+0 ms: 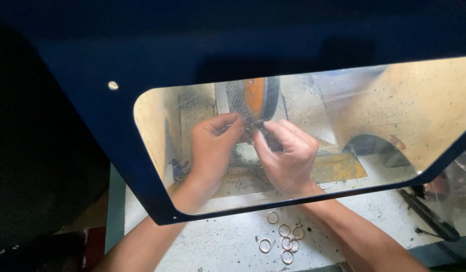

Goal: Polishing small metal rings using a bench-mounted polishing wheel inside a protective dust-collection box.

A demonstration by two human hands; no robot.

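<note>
Wheel (263, 98), orange, inside the shielded enclosure (117, 126): both hands (253, 143) pinch a small piece against it.

Head view, downward, close above guard window (344, 111)

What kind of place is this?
Likely a small metal or jewellery polishing workshop: both hands work at an orange wheel behind a clear shield, and small metal rings lie on the stained bench.
</note>
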